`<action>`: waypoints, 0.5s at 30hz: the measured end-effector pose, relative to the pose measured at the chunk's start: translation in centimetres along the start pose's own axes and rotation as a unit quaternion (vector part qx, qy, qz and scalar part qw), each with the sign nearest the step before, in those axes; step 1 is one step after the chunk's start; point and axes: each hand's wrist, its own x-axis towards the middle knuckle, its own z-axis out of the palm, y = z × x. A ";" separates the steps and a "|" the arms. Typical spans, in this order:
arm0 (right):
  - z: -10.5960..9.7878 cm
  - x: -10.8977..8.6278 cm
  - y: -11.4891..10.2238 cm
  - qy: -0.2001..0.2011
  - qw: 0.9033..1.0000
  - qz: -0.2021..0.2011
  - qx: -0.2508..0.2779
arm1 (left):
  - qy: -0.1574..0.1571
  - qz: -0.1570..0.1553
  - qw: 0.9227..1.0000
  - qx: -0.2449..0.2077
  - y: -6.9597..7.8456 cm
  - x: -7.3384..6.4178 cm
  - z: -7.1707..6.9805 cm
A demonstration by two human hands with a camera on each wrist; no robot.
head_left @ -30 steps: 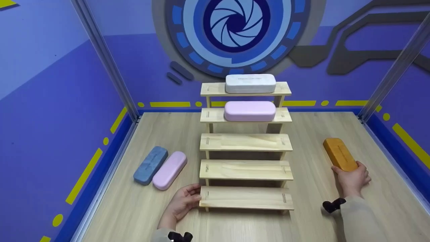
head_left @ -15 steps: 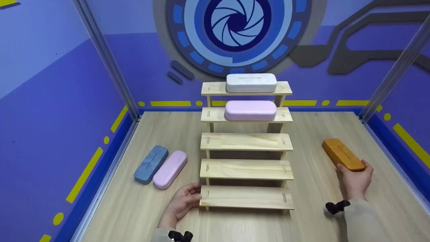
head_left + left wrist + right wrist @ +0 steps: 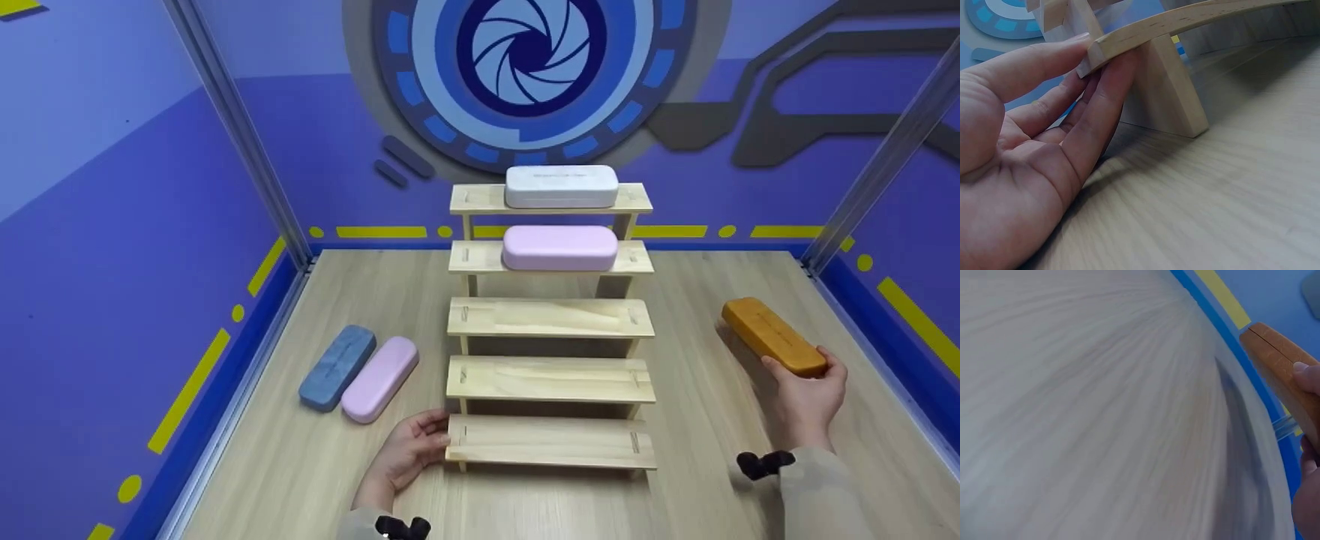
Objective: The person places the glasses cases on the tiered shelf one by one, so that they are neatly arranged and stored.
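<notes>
My right hand (image 3: 811,397) grips the near end of an orange-brown glasses case (image 3: 772,336), thumb on its left side. In the right wrist view that case (image 3: 1280,360) is raised, its shadow lying apart on the table. My left hand (image 3: 405,454) pinches the left end of the lowest step of a stepped wooden display stand (image 3: 551,441). The left wrist view shows the thumb at the edge of the board (image 3: 1145,31) and fingers underneath. A white glasses case (image 3: 561,187) sits on the top step, and a pink glasses case (image 3: 559,249) on the step below it.
Left of the stand, a blue glasses case (image 3: 337,367) and another pink glasses case (image 3: 380,379) lie side by side on the wood-grain table (image 3: 697,480). Purple-blue panels (image 3: 150,300) with metal corner posts enclose the table at the back and sides.
My right hand has lifted the orange-brown glasses case off the table and moved it slightly right, turning it a little. My left hand has stayed on the stand.
</notes>
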 end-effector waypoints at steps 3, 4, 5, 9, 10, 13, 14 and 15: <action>0.0 -0.4 -0.8 -0.003 1.000 -0.016 0.010 | 0.002 -0.001 1.000 -0.004 0.0 0.0 0.0; 0.1 -0.5 -1.0 -0.003 1.000 -0.025 0.011 | 0.002 -0.001 1.000 -0.004 -0.1 0.0 0.0; 0.1 -0.6 -1.3 -0.002 0.999 -0.030 0.016 | 0.003 -0.001 1.000 -0.005 -0.1 0.0 0.0; 0.2 -1.1 -2.4 -0.002 0.998 -0.040 0.052 | 0.006 0.000 1.000 -0.007 -0.1 0.1 0.0; 0.2 -1.2 -2.8 -0.003 0.997 -0.042 0.058 | 0.006 0.000 1.000 -0.007 -0.1 0.1 0.0; 0.3 -1.5 -3.8 -0.006 0.996 -0.045 0.079 | 0.007 -0.001 1.000 -0.003 -0.1 0.0 0.0; 0.4 -1.6 -4.2 -0.009 0.995 -0.046 0.084 | 0.007 -0.001 1.000 -0.002 -0.1 0.0 0.0; 0.4 -1.7 -4.5 -0.009 0.995 -0.049 0.086 | 0.006 0.000 1.000 0.000 0.0 0.0 0.0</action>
